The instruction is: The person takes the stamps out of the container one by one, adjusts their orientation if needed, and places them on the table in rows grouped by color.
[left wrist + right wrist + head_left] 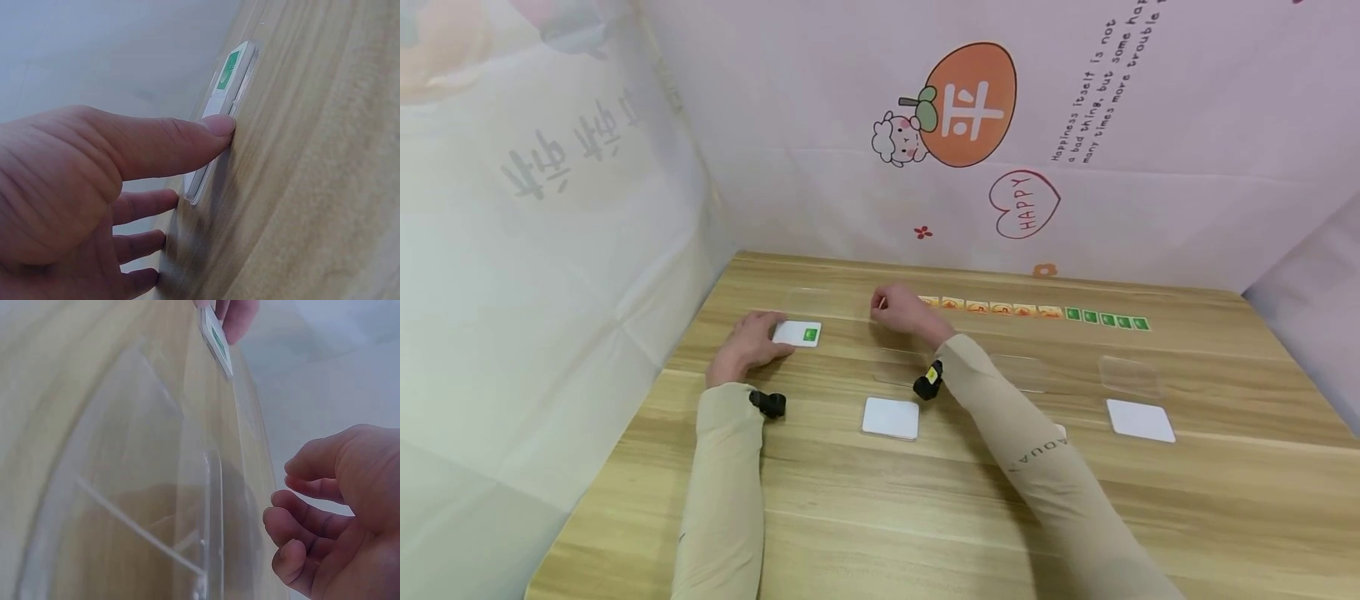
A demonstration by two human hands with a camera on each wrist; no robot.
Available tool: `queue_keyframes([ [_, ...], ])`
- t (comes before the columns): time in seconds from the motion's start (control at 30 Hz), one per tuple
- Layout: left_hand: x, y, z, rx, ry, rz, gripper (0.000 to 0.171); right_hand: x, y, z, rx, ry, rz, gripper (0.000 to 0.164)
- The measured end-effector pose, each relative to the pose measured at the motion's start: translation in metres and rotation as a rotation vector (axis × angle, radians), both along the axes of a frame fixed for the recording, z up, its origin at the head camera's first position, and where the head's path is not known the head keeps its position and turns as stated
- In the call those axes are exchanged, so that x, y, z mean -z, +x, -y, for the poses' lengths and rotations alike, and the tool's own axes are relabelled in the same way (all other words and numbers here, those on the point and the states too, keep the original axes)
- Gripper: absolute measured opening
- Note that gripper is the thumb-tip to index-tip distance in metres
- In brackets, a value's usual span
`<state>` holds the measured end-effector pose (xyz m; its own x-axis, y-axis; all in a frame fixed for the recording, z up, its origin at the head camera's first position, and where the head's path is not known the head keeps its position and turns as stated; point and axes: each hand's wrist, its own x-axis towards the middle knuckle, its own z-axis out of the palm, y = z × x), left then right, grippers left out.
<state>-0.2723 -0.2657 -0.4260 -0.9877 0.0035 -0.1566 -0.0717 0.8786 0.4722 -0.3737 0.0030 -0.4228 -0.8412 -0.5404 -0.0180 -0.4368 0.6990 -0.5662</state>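
My left hand [749, 340] holds a flat white card-like block [792, 334] by its edges, with the thumb on the near side. In the left wrist view the block [212, 112] has a clear rim under it and lies on the wood. A small green picture square [810, 334] sits at its right end. My right hand [901, 308] is above the table at the left end of a row of small orange picture squares [977, 307]. Its fingers [294, 519] are curled, thumb and forefinger tips close together; I cannot tell whether they pinch anything.
Several green squares [1107, 319] continue the row rightward. Clear plates [1018, 372] lie across the middle of the wooden table [850, 517]. Two more white blocks, one left [891, 417] and one right [1140, 420], lie nearer me. Printed cloth [820, 200] hangs behind.
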Motion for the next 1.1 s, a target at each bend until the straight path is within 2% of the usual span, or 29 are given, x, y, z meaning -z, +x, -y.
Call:
queue_keyframes([
  [0.17, 0.002, 0.0, 0.001, -0.004, -0.001, -0.002, 0.065, 0.0, 0.006, 0.009, -0.008, 0.016, -0.018, 0.01],
  [0.43, 0.001, 0.0, 0.0, -0.009, 0.009, 0.007, 0.066, 0.002, 0.013, 0.018, 0.021, -0.037, 0.058, 0.01],
  [0.7, 0.0, 0.0, 0.001, -0.005, 0.007, -0.005, 0.065, 0.0, 0.018, 0.031, -0.001, -0.079, 0.054, 0.011],
  [1.1, -0.001, -0.002, 0.001, -0.012, 0.013, 0.014, 0.066, -0.001, 0.024, 0.05, -0.025, -0.064, 0.043, 0.011],
])
